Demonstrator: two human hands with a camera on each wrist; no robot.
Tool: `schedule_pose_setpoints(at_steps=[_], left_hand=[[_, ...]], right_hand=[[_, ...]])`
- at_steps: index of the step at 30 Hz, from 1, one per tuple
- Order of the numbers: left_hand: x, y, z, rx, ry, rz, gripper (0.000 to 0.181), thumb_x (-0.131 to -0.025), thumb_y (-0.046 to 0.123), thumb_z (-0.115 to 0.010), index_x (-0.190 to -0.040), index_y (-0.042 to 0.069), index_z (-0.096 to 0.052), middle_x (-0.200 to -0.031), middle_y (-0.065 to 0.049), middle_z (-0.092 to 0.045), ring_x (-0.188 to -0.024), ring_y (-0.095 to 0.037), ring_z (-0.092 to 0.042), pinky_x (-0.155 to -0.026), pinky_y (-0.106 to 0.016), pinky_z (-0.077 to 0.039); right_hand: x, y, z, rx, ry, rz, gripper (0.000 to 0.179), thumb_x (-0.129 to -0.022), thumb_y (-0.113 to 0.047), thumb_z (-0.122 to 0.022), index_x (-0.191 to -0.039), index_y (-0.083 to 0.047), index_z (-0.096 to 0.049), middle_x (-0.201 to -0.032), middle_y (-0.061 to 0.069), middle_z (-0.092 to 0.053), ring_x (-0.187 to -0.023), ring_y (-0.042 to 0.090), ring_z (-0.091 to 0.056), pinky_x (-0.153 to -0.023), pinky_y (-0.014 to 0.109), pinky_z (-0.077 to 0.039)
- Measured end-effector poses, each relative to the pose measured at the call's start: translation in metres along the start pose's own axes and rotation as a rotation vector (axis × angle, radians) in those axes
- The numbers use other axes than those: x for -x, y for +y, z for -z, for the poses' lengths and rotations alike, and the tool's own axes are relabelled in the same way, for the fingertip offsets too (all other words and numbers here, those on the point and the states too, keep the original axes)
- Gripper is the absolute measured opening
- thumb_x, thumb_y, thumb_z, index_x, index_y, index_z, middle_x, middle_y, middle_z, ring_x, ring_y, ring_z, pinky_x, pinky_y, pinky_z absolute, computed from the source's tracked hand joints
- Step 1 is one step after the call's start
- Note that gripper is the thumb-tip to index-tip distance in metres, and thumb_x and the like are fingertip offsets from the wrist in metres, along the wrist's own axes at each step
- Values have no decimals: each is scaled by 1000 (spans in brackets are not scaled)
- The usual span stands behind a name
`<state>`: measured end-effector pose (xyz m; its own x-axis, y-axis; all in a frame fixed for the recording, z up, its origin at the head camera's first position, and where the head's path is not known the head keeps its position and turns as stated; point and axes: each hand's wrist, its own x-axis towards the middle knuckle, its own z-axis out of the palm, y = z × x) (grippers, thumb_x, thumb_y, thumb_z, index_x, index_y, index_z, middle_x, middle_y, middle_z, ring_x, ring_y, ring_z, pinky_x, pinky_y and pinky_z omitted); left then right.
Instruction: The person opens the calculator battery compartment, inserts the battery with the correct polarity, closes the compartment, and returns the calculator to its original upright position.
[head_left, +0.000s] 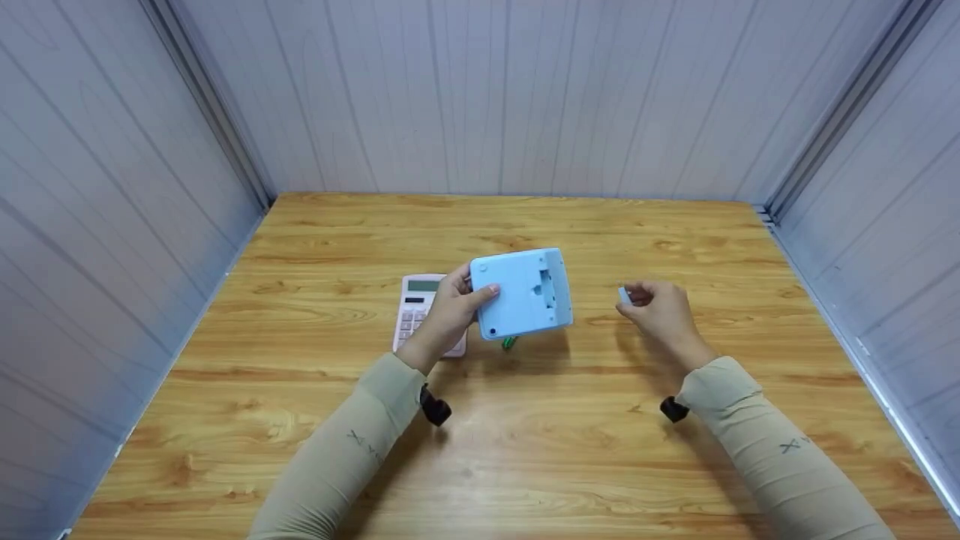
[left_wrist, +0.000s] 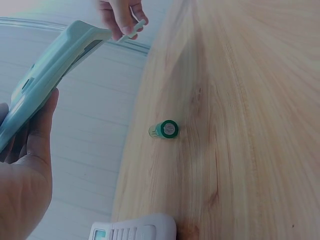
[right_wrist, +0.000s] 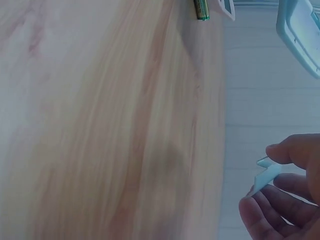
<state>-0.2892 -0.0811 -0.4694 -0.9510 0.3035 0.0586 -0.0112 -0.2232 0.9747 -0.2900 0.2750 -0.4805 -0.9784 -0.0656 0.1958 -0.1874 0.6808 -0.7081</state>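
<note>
My left hand grips a light blue calculator by its left edge, thumb across the back. Its back faces up, with an uncovered battery compartment near the right end. Off to the right, my right hand pinches a small light blue battery cover between thumb and fingers, apart from the calculator. Under the calculator, a green battery lies on the table, mostly hidden by it in the head view.
A pink calculator lies keys up on the wooden table, partly behind my left hand and wrist. Pale panel walls stand at the back and both sides. Dark wrist cameras hang below the sleeves.
</note>
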Motion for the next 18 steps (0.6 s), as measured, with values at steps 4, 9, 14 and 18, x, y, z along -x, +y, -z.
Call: schedule_pose_setpoints(at_steps=[4,9,14,18], left_hand=[[0,0,0,-5,8,7,48,-108,7,-65,-154,3,-51,-148,-21,-67,-134,-36,-69,-105,-51,-61],[-1,-1,0,-7,16,12,48,-108,7,-65,-154,3,-51,-147,-22,-67,-134,-36,-69,-104,-51,-61],[0,0,0,-9,25,17,47,-108,6,-64,-153,3,-52,-147,-21,-67,-134,-36,-69,-105,-51,-61],[-1,-1,0,-10,28,17,47,-108,6,-64,-154,3,-52,-147,-21,-67,-133,-35,-69,-105,-51,-61]], right_hand=[[0,6,0,8,-55,-36,36,-99,-7,-77,-130,12,-72,-120,32,-76,-111,45,-75,-97,55,-64],[1,13,1,19,-122,-107,36,-101,-9,-74,-131,11,-71,-121,30,-75,-109,39,-74,-91,45,-64],[1,18,2,44,-162,-135,36,-101,-10,-70,-130,10,-72,-118,28,-76,-96,29,-74,-78,29,-60],[1,22,2,77,-176,-126,34,-100,-12,-70,-126,10,-74,-116,27,-77,-95,29,-75,-78,31,-61]])
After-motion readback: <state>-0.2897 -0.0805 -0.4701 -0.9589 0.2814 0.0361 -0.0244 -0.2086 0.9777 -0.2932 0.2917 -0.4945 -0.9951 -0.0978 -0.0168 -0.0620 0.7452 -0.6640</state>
